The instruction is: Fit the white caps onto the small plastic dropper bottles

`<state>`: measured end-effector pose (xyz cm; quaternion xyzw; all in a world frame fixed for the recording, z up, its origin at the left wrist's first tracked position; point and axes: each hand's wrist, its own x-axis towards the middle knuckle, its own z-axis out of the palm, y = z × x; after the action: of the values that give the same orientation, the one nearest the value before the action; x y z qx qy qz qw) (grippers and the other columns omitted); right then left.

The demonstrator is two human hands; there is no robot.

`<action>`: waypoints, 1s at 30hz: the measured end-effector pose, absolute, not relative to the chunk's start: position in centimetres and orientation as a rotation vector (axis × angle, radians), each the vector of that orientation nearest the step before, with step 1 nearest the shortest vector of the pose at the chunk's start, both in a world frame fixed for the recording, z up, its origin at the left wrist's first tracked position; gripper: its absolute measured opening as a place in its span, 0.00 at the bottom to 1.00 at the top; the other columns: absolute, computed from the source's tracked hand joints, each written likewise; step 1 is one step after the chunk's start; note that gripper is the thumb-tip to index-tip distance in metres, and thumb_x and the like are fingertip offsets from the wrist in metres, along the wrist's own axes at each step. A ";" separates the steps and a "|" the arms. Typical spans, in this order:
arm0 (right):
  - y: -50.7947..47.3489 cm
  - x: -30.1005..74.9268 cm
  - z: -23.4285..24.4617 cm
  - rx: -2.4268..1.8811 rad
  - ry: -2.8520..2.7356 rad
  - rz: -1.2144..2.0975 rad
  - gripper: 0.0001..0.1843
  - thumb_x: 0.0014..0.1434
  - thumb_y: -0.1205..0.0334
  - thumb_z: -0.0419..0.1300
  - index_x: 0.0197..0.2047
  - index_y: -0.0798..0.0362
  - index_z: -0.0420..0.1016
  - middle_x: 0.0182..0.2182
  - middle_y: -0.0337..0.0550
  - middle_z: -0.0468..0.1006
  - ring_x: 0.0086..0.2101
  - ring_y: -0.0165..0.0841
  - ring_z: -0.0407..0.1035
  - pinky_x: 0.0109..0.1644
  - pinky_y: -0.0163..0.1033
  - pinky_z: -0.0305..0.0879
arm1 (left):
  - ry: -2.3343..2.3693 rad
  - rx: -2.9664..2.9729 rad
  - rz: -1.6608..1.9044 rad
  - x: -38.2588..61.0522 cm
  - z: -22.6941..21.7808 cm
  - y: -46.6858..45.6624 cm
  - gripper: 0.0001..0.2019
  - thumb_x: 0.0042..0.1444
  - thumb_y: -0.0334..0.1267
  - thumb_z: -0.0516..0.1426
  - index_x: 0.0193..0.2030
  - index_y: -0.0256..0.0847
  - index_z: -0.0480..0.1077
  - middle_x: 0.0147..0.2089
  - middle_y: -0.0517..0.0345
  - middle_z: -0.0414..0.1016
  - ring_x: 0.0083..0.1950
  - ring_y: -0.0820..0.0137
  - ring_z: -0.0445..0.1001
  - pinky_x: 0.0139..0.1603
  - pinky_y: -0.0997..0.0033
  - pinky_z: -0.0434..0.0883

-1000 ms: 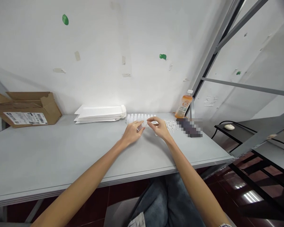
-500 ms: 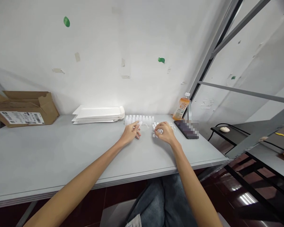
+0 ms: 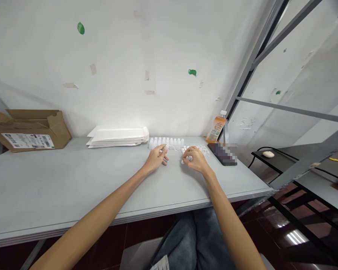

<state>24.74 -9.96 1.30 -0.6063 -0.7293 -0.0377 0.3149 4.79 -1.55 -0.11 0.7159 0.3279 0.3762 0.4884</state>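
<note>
My left hand (image 3: 156, 159) rests on the grey table (image 3: 73, 183), fingers curled around a small white bottle near the front of a row of small white bottles (image 3: 166, 142) by the wall. My right hand (image 3: 195, 159) lies just to its right, fingers curled down on a heap of small white caps (image 3: 198, 150). What the right fingers hold is too small to make out.
A stack of white envelopes (image 3: 118, 136) lies left of the bottles. An open cardboard box (image 3: 28, 129) sits at the far left. An orange drink bottle (image 3: 216, 129) and a dark flat object (image 3: 224, 153) stand right of the caps. Grey metal shelving (image 3: 298, 112) rises at right.
My hands have parted. The right hand moved right and down onto the heap of caps; the left hand lowered toward the table with the small bottle.
</note>
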 end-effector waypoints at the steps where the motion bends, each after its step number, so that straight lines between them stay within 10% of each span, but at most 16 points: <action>1: -9.9 24.8 1.3 -1.577 -1.915 -0.077 0.08 0.48 0.72 0.58 0.24 0.53 0.77 0.31 0.48 0.78 0.39 0.41 0.68 0.46 0.45 0.63 | 0.798 1.745 0.920 4.8 -0.1 -1.6 0.22 0.63 0.42 0.52 0.61 0.33 0.63 0.44 0.47 0.73 0.29 0.74 0.77 0.26 0.73 0.76; 10: -8.2 22.8 2.6 -1.250 -1.371 0.259 0.11 0.57 0.55 0.57 0.31 0.53 0.74 0.30 0.43 0.78 0.34 0.35 0.72 0.43 0.41 0.68 | 0.710 1.995 0.888 5.4 -0.9 -2.0 0.16 0.60 0.40 0.54 0.53 0.37 0.69 0.46 0.49 0.73 0.33 0.72 0.76 0.26 0.76 0.73; 30: -8.4 21.8 2.3 -1.346 -1.437 0.248 0.11 0.55 0.56 0.56 0.30 0.53 0.74 0.31 0.44 0.78 0.34 0.35 0.71 0.40 0.40 0.69 | 0.722 2.098 0.902 5.5 -0.9 -2.2 0.18 0.60 0.42 0.53 0.53 0.36 0.70 0.46 0.48 0.74 0.30 0.72 0.74 0.34 0.69 0.73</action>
<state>21.77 -8.40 2.28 -0.5680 -0.6061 0.1046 0.5469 5.53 -2.16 -0.94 0.8157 0.2806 0.3506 0.3646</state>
